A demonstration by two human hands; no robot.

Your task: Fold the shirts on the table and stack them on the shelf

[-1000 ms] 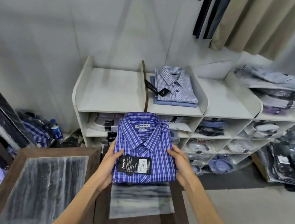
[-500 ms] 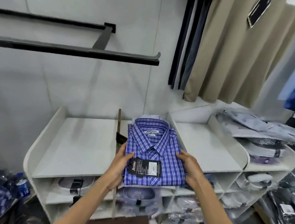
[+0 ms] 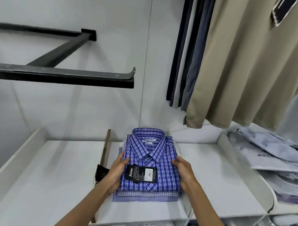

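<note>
**Blue plaid shirt set on shelf stack, both hands at its sides**

I see the folded blue-and-white plaid cotton shirt [image 3: 153, 161] lying flat on top of a short stack of paler folded checked shirts [image 3: 146, 196], in the middle bay of the white top shelf [image 3: 220, 176]. Collar points away from me toward the wall, hem edge toward me, so the long axis runs straight front-to-back between my arms. A black rectangular card hang tag [image 3: 141, 173] lies on the shirt front, near the hem end.

Hands: my left hand [image 3: 117, 172] wraps the shirt's left edge, thumb over the top cloth, fingers tucked down the side of the stack. My right hand [image 3: 182, 172] grips the right edge the same way, thumb on top. Both pinch the plaid shirt from opposite sides, about level with the tag; neither is clearly nearer.

Left of the shirt, a thin brown wooden divider strip [image 3: 105, 154] stands upright, just beside the stack, with a second black tag [image 3: 101, 172] hanging at its near end. Right of the shirt the bay wall is close, then a bare bay.

Judgement: the shirt looks seated, roughly square on the stack, maybe sitting slightly right of the lower shirts. Next move likely calls for letting go outward, sideways, without dragging the top cloth; little room on the left because of the divider.
</note>
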